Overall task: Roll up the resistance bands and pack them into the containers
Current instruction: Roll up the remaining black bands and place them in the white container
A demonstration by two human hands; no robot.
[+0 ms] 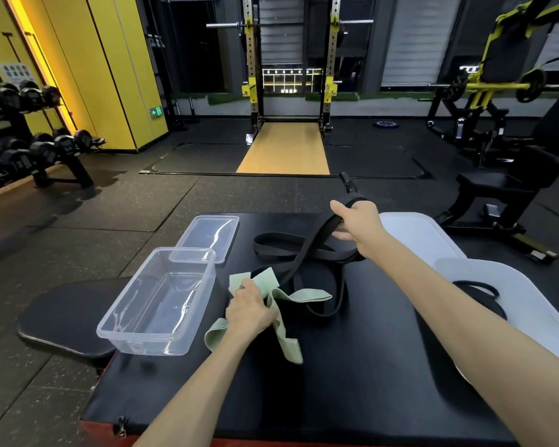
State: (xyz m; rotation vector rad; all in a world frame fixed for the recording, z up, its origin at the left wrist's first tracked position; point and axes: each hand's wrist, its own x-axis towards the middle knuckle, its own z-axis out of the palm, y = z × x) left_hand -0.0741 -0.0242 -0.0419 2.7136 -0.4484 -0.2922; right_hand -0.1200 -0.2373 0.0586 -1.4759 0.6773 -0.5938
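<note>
Left hand: your left hand (250,306) is closed around a bunched fold of the pale green fabric resistance band (307,296), low on the black padded tabletop (352,382).
Right hand: your right hand (359,222) is raised at the far side, fingers and thumb wrapped round one length of the long black rubber resistance band (310,250). The hands are well apart.
Bands: neither is rolled. The black one trails down from your right hand into crossing loops on the tabletop and passes right beside the green folds — whether it runs through them or only lies against them, I cannot tell.
Containers: the clear rectangular plastic container (149,345) stands open and holds nothing, just left of your left hand. Its clear flat lid (208,235) lies behind it. On the right is a frosted white plastic container (530,304) with a thin black loop (478,287) in it.
Stage: you seem to be separating the two bands; rolling has not begun.
Risk, tangle: if you lift the black band higher while the loops cross, they may cinch into a knot or drag the green band along.
Risk, snap-back: stretch the rubber and let a finger slip, and it may spring towards you.
Risk, container: it appears to overhang the tabletop's left edge — a nudge from your left hand or a swinging loop could tip it off.
Risk, loose roll: start from a twisted end and the coil will likely spring open before it fits.
</note>
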